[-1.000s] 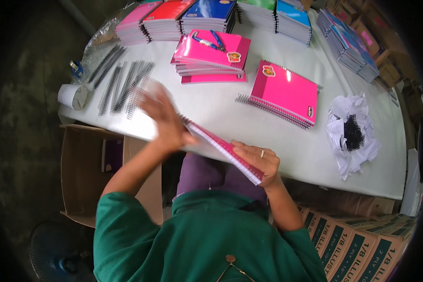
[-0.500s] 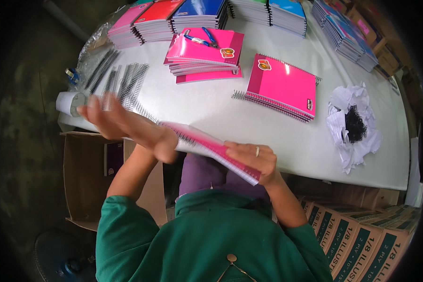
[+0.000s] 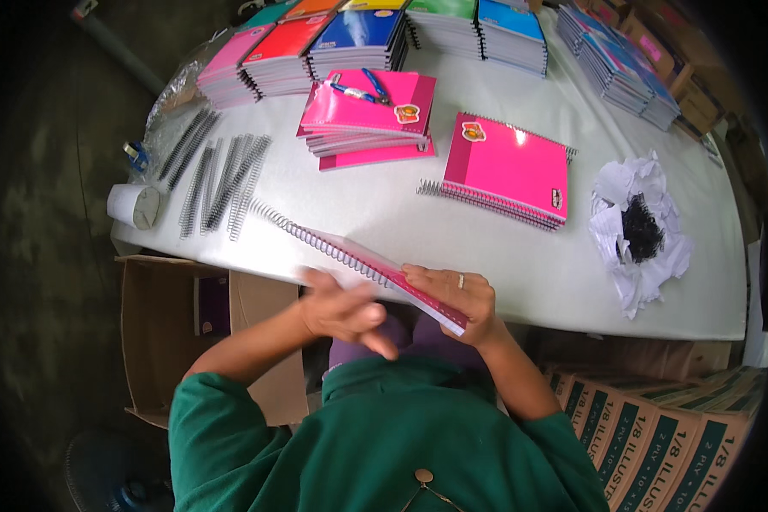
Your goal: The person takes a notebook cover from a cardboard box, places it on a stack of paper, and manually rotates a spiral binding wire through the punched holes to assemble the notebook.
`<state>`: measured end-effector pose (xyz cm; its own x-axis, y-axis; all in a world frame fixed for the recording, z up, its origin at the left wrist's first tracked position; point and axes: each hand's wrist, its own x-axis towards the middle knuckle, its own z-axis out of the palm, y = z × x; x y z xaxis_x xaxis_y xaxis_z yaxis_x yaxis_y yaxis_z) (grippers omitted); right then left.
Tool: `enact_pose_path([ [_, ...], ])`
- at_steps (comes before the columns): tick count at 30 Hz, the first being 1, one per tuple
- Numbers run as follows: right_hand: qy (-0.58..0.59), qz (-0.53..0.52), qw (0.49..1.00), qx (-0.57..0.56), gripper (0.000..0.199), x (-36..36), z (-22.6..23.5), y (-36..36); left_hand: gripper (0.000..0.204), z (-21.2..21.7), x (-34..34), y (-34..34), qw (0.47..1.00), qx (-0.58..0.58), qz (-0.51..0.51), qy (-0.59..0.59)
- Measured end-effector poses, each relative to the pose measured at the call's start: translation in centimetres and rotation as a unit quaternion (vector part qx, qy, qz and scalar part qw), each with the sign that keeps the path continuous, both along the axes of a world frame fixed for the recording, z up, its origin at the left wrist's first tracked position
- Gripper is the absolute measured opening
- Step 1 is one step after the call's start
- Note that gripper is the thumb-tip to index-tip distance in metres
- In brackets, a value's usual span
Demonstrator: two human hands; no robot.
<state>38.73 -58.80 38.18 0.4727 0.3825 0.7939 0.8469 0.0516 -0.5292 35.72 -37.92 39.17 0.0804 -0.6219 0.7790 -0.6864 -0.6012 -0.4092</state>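
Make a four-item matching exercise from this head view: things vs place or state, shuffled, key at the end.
Things
1. Blue-handled pliers
2. Black wire tangle
3. Right hand
4. Left hand

Place or state
A. Open and blurred, not gripping
B. Lying in crumpled white paper
C. Gripping the pink notebook with a spiral coil partway along its edge
D. On top of a stack of pink notebooks

Pairs: 1-D, 2-B, 3-C, 4-A

notebook (image 3: 411, 290): pink cover, darker strip along the holed edge, slanting down rightward at the table's (image 3: 520, 269) near edge | spiral coil (image 3: 340, 255): grey, partway along that edge, free end jutting past the corner
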Motion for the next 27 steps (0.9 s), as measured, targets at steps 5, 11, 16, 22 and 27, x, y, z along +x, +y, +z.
enact_pose_path([
  [5,0.014,-0.007,1.0,0.003,0.03,-1.0,0.8,0.9,0.09,-4.7,0.6,-0.1,0.967,-0.191,0.043,0.164],
  [11,0.006,-0.006,1.0,0.005,0.044,-0.6,0.3,1.3,0.102,-3.6,-0.8,-0.7,0.99,-0.024,-0.016,0.138],
  [16,-0.012,-0.046,0.999,0.015,0.049,0.3,-0.2,1.2,0.096,-3.5,-1.1,-1.8,0.978,-0.079,-0.049,0.189],
  [22,0.084,-0.034,0.996,0.027,0.052,-1.5,-0.1,2.5,0.117,-5.0,0.4,-1.1,0.982,-0.061,0.05,0.172],
  [27,0.089,-0.007,0.996,0.004,0.056,-1.2,-0.6,1.9,0.107,-1.3,0.7,2.6,0.911,0.004,-0.06,0.408],
])
